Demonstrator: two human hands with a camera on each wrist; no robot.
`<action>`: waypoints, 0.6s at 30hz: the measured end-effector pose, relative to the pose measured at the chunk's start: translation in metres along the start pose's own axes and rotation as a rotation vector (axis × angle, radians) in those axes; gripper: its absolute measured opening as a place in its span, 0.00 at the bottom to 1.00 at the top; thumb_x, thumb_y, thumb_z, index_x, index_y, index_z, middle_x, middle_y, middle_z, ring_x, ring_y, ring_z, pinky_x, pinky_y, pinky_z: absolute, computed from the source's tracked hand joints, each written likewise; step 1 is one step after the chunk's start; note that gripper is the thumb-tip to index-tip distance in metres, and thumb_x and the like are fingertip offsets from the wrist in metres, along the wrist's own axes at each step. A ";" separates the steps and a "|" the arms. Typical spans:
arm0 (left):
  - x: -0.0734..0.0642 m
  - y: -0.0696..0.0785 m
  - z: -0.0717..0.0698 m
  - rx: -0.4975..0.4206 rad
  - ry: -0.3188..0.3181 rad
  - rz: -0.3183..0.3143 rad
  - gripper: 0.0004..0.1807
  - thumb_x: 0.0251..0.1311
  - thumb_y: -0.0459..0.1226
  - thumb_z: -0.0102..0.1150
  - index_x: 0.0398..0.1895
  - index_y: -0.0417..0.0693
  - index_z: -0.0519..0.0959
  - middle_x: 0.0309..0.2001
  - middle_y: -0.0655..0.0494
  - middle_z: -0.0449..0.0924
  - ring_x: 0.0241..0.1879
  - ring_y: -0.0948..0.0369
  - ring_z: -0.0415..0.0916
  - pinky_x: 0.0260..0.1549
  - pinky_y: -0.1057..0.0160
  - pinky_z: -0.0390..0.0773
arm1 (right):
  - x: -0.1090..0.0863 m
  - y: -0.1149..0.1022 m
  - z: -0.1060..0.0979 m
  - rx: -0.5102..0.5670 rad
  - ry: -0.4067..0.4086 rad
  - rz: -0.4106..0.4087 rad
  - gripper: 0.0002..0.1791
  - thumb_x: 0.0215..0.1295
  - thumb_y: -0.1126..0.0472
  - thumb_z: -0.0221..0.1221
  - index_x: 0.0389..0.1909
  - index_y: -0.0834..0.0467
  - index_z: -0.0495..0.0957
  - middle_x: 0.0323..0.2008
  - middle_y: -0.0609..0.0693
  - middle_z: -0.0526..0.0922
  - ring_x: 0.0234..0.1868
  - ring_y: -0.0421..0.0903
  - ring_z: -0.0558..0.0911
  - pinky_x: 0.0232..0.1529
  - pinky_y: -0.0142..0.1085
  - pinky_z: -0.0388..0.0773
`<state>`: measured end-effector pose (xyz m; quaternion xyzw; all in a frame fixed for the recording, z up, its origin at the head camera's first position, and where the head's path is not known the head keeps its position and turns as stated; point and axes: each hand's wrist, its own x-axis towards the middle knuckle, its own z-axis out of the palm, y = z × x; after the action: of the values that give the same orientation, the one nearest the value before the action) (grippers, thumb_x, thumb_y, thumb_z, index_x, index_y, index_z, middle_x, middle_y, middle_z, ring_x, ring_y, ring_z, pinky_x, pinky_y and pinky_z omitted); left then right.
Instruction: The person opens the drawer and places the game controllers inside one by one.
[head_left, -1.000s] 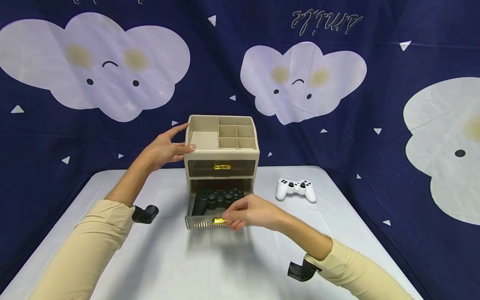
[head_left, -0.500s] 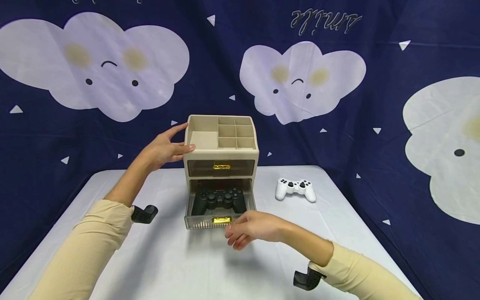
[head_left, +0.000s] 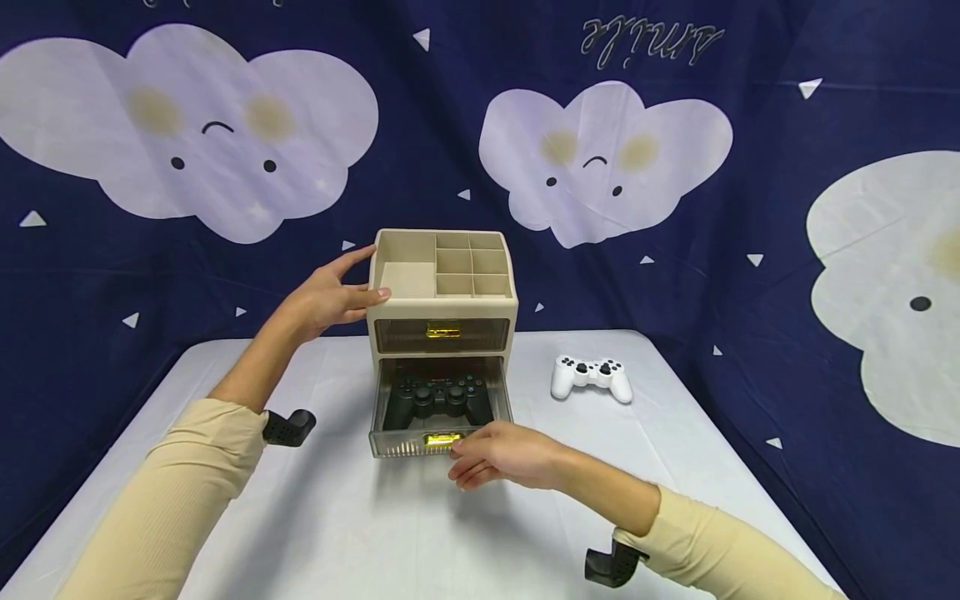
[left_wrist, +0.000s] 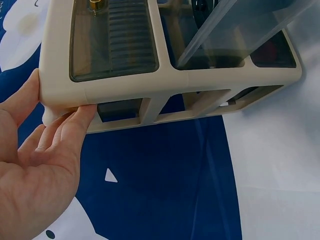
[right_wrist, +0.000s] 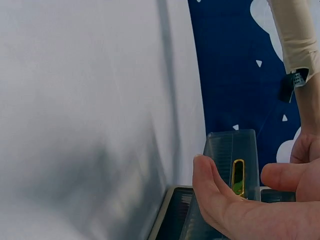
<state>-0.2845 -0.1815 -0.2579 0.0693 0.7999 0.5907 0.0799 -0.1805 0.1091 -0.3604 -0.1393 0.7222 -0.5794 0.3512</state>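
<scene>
A cream drawer organizer (head_left: 446, 308) stands at the back middle of the table. My left hand (head_left: 330, 300) holds its upper left edge, thumb over the rim and fingers along the side. The clear bottom drawer (head_left: 405, 448) is pulled out, with a black game controller (head_left: 442, 398) lying inside. My right hand (head_left: 510, 454) is at the right end of the drawer front, its fingers loosely extended beside the gold handle (head_left: 442, 439). In the right wrist view, thumb and fingers stand apart before the drawer front (right_wrist: 220, 145), holding nothing.
A white game controller (head_left: 592, 379) lies on the white-covered table (head_left: 360, 533), right of the organizer. The tinted upper drawer (head_left: 401, 336) is closed. Behind the table hangs a dark blue cloth (head_left: 427, 150) with cloud prints.
My right hand has let go of the gold handle and shifted slightly down toward me, its fingers loosening. The drawer stays pulled out, and my left hand has not moved.
</scene>
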 end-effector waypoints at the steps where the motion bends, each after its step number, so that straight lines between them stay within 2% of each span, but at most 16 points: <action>1: 0.000 0.000 0.000 0.000 0.000 -0.001 0.51 0.68 0.37 0.65 0.83 0.70 0.42 0.79 0.40 0.56 0.73 0.45 0.65 0.70 0.46 0.69 | 0.000 0.000 0.001 0.006 0.002 -0.003 0.18 0.76 0.62 0.53 0.49 0.75 0.77 0.42 0.62 0.87 0.41 0.46 0.86 0.53 0.42 0.85; 8: -0.001 0.001 0.000 0.006 0.006 -0.003 0.51 0.68 0.38 0.65 0.83 0.70 0.42 0.79 0.41 0.56 0.73 0.45 0.66 0.70 0.46 0.69 | 0.000 0.001 0.003 0.033 0.022 -0.035 0.19 0.76 0.63 0.51 0.51 0.77 0.77 0.42 0.63 0.86 0.39 0.44 0.86 0.51 0.41 0.86; 18: 0.000 0.001 0.000 0.006 0.007 -0.007 0.51 0.68 0.37 0.65 0.83 0.70 0.42 0.79 0.41 0.54 0.74 0.45 0.64 0.70 0.46 0.68 | 0.006 -0.002 0.002 0.070 0.083 -0.069 0.17 0.75 0.65 0.50 0.48 0.77 0.79 0.34 0.53 0.87 0.36 0.43 0.87 0.48 0.39 0.87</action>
<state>-0.2841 -0.1813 -0.2569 0.0646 0.8021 0.5885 0.0788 -0.1840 0.1027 -0.3607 -0.1274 0.7102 -0.6214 0.3054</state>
